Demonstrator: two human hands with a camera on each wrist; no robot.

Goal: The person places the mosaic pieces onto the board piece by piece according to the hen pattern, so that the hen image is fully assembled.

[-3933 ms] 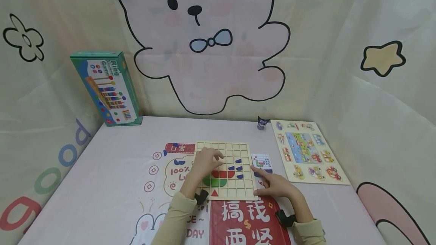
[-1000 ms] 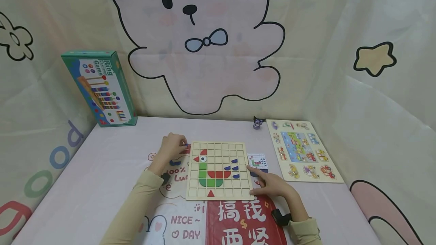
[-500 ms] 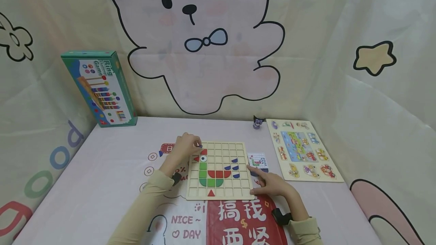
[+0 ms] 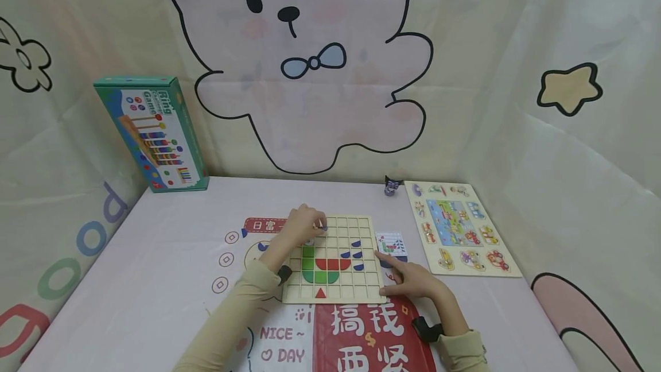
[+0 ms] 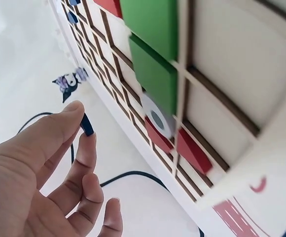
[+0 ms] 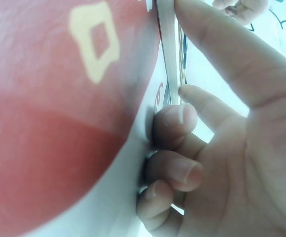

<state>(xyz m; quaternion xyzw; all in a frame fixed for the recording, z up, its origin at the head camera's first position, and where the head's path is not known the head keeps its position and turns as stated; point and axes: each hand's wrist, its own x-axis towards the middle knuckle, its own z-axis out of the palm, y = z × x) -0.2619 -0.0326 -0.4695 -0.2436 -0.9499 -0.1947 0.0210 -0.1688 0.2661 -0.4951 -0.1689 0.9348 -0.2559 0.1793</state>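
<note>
My left hand (image 4: 300, 226) is over the upper left of a wooden grid board (image 4: 369, 291), pinching a small dark blue piece (image 5: 87, 124) between thumb and fingertip. In the left wrist view, the piece hangs beyond a white eye tile (image 5: 157, 117) and red corner pieces. Green blocks (image 4: 308, 258), red pieces (image 4: 333, 264) and blue pieces (image 4: 357, 255) form a bird-like figure on the board. A red triangle (image 4: 321, 293) lies in the bottom row. My right hand (image 4: 417, 281) touches the board's right edge with thumb and index finger; its other fingers are curled beneath.
A picture card (image 4: 391, 243) lies right of the board. Loose blue pieces (image 4: 244, 233) are on the printed tablecloth to the left. Further back stand a green toy box (image 4: 198, 154) and a small figurine (image 4: 391, 187); a picture puzzle board (image 4: 467, 266) lies at right.
From the board's left side, my left hand has come rightward over its upper rows, carrying the blue piece. My right hand stays at the board's edge.
</note>
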